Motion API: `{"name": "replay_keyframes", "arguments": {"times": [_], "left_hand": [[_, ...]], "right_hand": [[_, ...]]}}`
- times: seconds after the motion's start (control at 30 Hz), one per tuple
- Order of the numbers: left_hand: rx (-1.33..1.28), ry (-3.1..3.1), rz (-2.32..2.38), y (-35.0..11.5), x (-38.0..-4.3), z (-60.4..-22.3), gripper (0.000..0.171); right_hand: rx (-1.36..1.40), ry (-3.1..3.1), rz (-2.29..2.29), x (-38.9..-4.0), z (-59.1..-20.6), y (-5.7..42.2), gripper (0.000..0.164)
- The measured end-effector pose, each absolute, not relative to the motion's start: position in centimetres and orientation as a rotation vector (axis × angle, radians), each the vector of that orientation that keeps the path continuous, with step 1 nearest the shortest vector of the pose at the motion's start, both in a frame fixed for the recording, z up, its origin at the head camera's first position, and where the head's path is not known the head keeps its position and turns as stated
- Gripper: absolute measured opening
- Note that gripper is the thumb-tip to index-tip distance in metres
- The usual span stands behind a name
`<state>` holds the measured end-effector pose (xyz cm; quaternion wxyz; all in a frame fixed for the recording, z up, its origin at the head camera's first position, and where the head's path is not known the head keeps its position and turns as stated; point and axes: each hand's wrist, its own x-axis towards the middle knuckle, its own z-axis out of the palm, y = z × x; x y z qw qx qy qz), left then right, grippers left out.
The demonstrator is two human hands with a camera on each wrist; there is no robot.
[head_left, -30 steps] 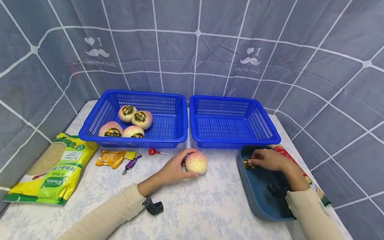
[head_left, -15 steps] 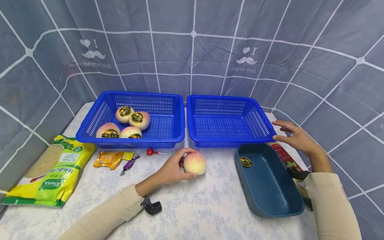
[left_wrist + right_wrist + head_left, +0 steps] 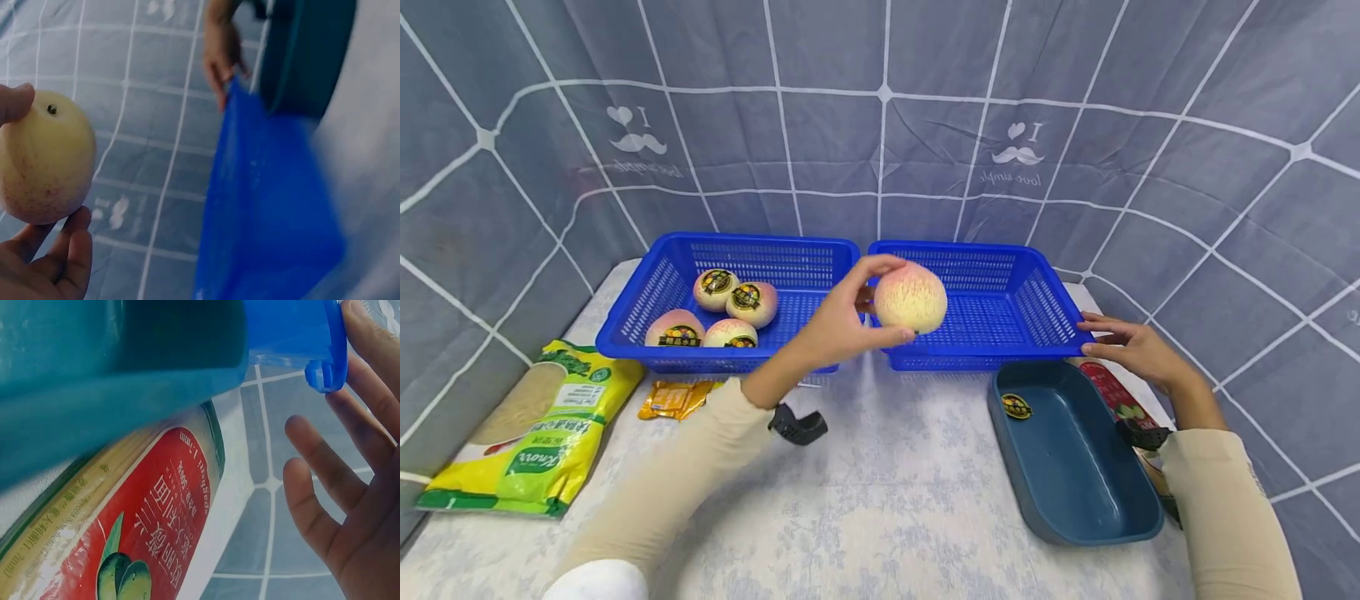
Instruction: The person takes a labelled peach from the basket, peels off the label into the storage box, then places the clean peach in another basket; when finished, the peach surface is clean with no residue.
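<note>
- Left hand (image 3: 837, 327) grasping 1 peach (image 3: 912, 297), aloft; head view shows it across the left end of right blue basket (image 3: 970, 358).
- Right hand (image 3: 1138, 354) loose, fingertips at that basket's rim.
- 4 stickered peaches (image 3: 752, 304) in left blue basket (image 3: 812, 267).

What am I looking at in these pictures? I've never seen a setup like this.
There's no machine here, just a person's two bare hands. The wide view comes from a camera worn on the head; the two closer ones come from cameras on each wrist. The left hand holds a peach in the air, while the right hand touches the end of the right blue basket. The left blue basket holds four stickered peaches. Also on the table are a yellow bag, orange-wrapped packets, a dark blue tub with a sticker inside, and a red spaghetti packet beside it.
</note>
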<state>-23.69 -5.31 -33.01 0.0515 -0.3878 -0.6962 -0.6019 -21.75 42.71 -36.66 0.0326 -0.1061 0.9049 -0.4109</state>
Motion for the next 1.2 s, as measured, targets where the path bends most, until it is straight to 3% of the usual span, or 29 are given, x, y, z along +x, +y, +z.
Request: {"name": "replay_keyframes", "arguments": {"times": [0.23,0.47,1.2], "left_hand": [[-1.107,-2.324,-1.807,-3.4,-31.8,-29.6,0.075],[-1.126,-2.689,-1.634,-1.9,-35.9,-31.2,0.07],[-1.454,-3.176,-1.071,0.1,-34.1,-34.1,0.064]], "right_hand": [[-0.264,2.719,-1.298,-21.7,-37.2,43.2,0.049],[-0.3,2.644,-1.336,-21.6,-38.1,42.9,0.05],[-0.311,2.699,-1.246,-22.2,-36.4,43.2,0.051]]}}
